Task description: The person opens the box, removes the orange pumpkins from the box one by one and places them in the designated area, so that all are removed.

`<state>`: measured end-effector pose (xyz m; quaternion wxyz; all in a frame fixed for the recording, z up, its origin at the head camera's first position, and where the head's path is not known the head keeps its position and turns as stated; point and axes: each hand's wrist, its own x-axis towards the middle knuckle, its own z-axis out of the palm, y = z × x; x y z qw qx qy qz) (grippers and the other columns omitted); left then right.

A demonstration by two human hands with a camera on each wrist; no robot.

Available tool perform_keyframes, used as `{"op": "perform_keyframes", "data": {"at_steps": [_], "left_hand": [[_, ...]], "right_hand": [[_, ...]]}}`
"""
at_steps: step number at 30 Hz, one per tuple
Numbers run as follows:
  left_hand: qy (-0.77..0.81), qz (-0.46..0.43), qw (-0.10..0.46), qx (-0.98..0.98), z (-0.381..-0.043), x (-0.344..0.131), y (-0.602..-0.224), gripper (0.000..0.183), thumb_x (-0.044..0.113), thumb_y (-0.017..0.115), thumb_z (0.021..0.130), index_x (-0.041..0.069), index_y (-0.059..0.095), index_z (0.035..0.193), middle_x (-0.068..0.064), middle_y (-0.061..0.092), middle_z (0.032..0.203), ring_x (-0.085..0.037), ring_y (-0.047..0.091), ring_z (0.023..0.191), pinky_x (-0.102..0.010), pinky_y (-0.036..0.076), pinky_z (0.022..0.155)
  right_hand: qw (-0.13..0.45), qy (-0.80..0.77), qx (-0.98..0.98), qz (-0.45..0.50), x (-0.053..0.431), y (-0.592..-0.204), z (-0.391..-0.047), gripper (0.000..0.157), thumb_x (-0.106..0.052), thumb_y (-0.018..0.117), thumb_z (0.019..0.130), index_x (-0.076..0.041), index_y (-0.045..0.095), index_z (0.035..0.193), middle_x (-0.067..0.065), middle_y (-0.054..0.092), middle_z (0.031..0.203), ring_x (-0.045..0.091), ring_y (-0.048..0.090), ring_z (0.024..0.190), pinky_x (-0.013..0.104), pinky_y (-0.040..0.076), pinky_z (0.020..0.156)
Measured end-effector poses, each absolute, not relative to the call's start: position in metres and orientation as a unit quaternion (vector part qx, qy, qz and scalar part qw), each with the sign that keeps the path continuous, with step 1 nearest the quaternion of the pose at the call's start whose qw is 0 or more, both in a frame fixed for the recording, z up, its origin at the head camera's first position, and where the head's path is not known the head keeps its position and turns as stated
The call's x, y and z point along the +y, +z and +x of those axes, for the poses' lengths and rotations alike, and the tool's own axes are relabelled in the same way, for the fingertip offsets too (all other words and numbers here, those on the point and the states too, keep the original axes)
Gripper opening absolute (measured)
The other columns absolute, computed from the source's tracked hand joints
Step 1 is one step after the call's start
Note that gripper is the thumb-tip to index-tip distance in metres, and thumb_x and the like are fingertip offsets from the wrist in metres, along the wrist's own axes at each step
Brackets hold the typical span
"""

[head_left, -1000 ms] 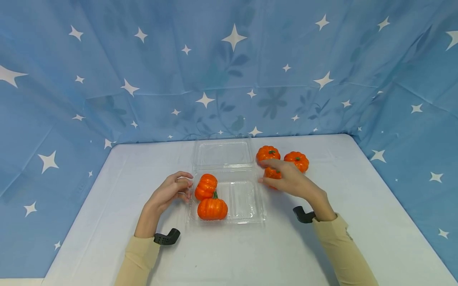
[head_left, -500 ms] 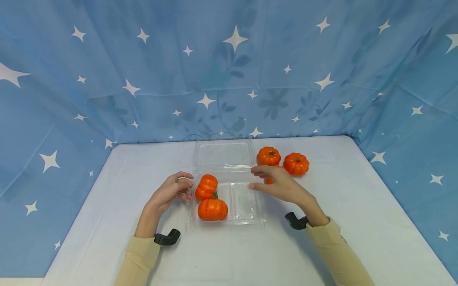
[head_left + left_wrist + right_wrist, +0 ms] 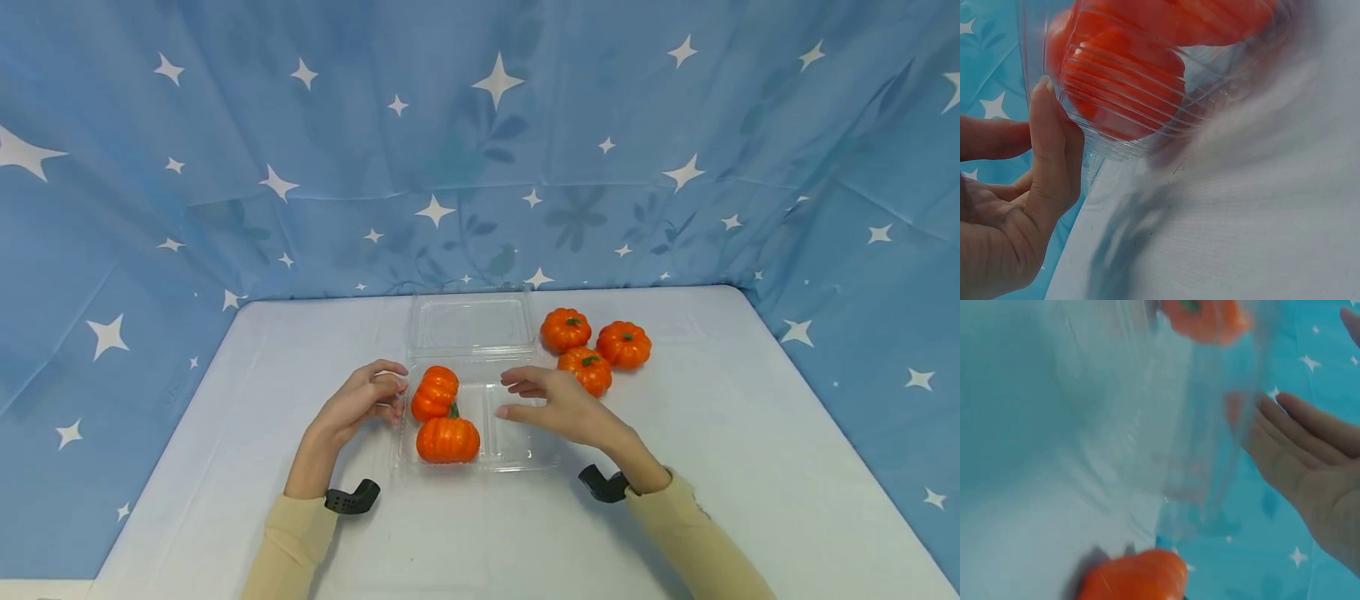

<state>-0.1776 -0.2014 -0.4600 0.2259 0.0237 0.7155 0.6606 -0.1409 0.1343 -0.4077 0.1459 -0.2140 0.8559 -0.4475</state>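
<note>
Left hand (image 3: 360,404), fingers loosely bent and gripping nothing, has a fingertip against the near side wall of a clear, ribbed plastic clamshell container (image 3: 517,450), lid (image 3: 472,325) laid back beyond both hands. Right hand (image 3: 558,404), thumb and fingers parted, nothing held, is above the container's right half. Two glossy orange, lobed mini pumpkins (image 3: 447,440) sit inside just right of the left hand; three green-stemmed pumpkins (image 3: 624,344) cluster just beyond the right hand on the white worktop (image 3: 480,542).

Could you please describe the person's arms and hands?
The left sleeve and right sleeve are beige. The left wrist device, dotted with small holes, and right wrist device are black and bent. The left hand and right hand wear no gloves.
</note>
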Motion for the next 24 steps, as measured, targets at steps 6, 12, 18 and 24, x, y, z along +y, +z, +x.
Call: {"op": "perform_keyframes", "data": {"at_steps": [6,12,18,24], "left_hand": [[0.658,0.024,0.226,0.718,-0.176,-0.2,-0.458,0.038,0.006,0.047,0.103,-0.01,0.041,0.137,-0.006,0.062,0.082,-0.017,0.06,0.064,-0.027,0.058,0.059],[0.661,0.026,0.223,0.716,-0.176,-0.2,-0.457,0.037,0.005,0.046,0.103,-0.01,0.041,0.136,-0.006,0.061,0.081,-0.016,0.059,0.063,-0.027,0.057,0.058],[0.662,0.024,0.223,0.715,-0.176,-0.2,-0.457,0.037,0.006,0.046,0.103,-0.009,0.041,0.136,-0.007,0.061,0.082,-0.017,0.059,0.063,-0.027,0.057,0.058],[0.66,0.024,0.222,0.717,-0.176,-0.2,-0.457,0.037,0.006,0.046,0.103,-0.01,0.041,0.136,-0.007,0.061,0.083,-0.017,0.06,0.064,-0.028,0.057,0.058]], "right_hand": [[0.156,-0.46,0.853,-0.19,0.114,-0.415,-0.135,0.061,-0.039,0.073,0.094,0.002,0.061,0.137,0.019,0.066,0.134,0.037,0.065,0.122,0.05,0.054,0.103],[0.175,-0.459,0.859,-0.148,0.088,-0.417,-0.133,0.06,-0.039,0.076,0.09,0.002,0.064,0.133,0.017,0.069,0.13,0.032,0.069,0.114,0.047,0.058,0.097],[0.206,-0.431,0.869,-0.128,0.072,-0.421,-0.13,0.063,-0.044,0.077,0.089,0.004,0.066,0.128,0.016,0.071,0.125,0.03,0.071,0.107,0.044,0.061,0.088],[0.224,-0.425,0.866,-0.14,0.068,-0.426,-0.131,0.064,-0.047,0.075,0.089,0.006,0.068,0.125,0.015,0.073,0.118,0.026,0.069,0.1,0.041,0.062,0.083]]}}
